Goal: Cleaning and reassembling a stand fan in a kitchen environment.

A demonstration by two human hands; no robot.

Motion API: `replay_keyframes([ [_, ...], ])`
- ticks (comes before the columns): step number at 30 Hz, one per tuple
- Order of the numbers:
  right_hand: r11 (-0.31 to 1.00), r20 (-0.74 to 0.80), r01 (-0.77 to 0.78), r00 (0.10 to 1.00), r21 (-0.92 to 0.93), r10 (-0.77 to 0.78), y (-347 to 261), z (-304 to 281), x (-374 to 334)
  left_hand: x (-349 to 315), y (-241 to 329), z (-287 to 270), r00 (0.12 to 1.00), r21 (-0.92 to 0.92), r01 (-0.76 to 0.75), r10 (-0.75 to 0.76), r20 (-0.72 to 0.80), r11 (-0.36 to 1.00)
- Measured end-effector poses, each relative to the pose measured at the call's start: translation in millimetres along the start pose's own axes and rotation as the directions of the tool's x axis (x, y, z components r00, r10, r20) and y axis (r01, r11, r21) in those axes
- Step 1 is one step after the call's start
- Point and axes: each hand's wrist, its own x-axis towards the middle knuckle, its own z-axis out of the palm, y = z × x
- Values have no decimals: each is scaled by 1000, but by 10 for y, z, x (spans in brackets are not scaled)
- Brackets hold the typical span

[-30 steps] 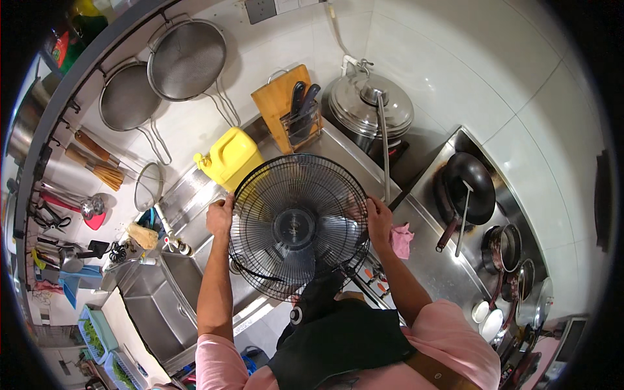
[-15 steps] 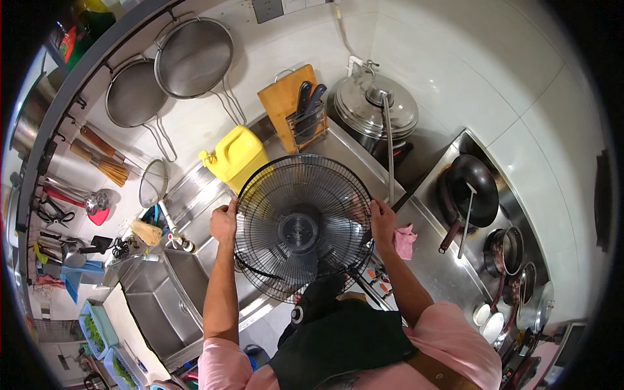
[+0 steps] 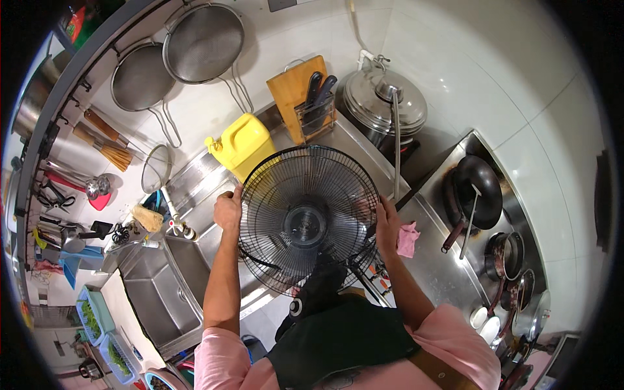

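A black electric fan with a round wire guard (image 3: 307, 224) stands in front of my body, its hub in the middle and its dark motor housing on my side. My left hand (image 3: 228, 209) is closed on the guard's left rim. On the opposite rim my right hand (image 3: 387, 224) grips too, its fingertips partly hidden by the wires. Close behind the guard, a yellow jerrycan (image 3: 244, 144) rests on the steel counter (image 3: 276, 140). A pink cloth (image 3: 407, 239) lies just right of my right hand.
A steel sink (image 3: 162, 299) is at left. A wooden cutting board (image 3: 296, 91) and knife rack (image 3: 316, 107) stand behind, beside a large lidded pot (image 3: 387, 104). Dark woks (image 3: 480, 192) and pans (image 3: 506, 253) sit at right. Two sieves (image 3: 203, 44) hang on the wall.
The whole view has shifted slightly, so things sit a little higher and further right. Both hands keep their hold on the fan guard.
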Motion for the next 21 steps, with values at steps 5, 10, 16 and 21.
replay_keyframes([
  [5,992,-56,-20,998,-124,13,-207,12,-22,-40,-132,-6,997,-64,-73,71,-34,995],
  [10,978,-42,-21,999,-206,13,-98,-5,23,-84,-266,86,996,-134,-89,90,5,987],
  [16,952,-77,-4,997,-305,-20,-99,48,31,-46,-527,231,982,-543,160,-75,175,824],
  [21,919,4,-80,996,-387,88,-195,63,125,41,-671,230,956,-733,186,51,288,655],
])
